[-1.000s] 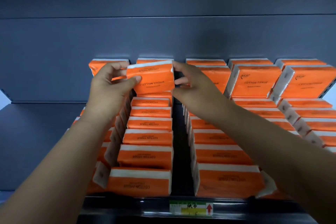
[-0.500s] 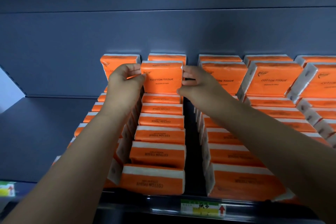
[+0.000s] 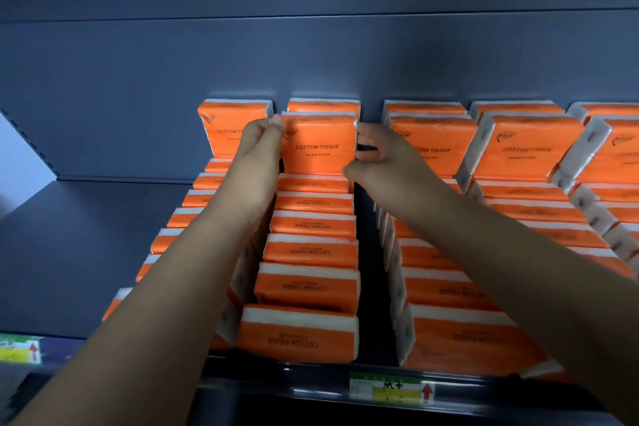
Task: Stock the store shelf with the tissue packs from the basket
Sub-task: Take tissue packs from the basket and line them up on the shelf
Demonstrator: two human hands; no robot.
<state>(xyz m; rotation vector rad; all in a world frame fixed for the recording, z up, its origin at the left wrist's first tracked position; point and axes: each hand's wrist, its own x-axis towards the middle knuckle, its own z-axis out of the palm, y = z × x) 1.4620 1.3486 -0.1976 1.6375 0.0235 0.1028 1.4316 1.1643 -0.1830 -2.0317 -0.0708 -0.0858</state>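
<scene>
My left hand (image 3: 257, 162) grips the left edge of an upright tissue pack (image 3: 318, 145), which stands at the back of the row just left of the dark gap (image 3: 368, 287) on the shelf (image 3: 103, 252). My right hand (image 3: 383, 162), over the gap's far end, pinches the pack's right edge.

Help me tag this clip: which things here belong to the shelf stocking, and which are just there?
Job: held tissue pack, left hand, right hand, stocked rows, shelf.
Just there: price label, grey back panel.
</scene>
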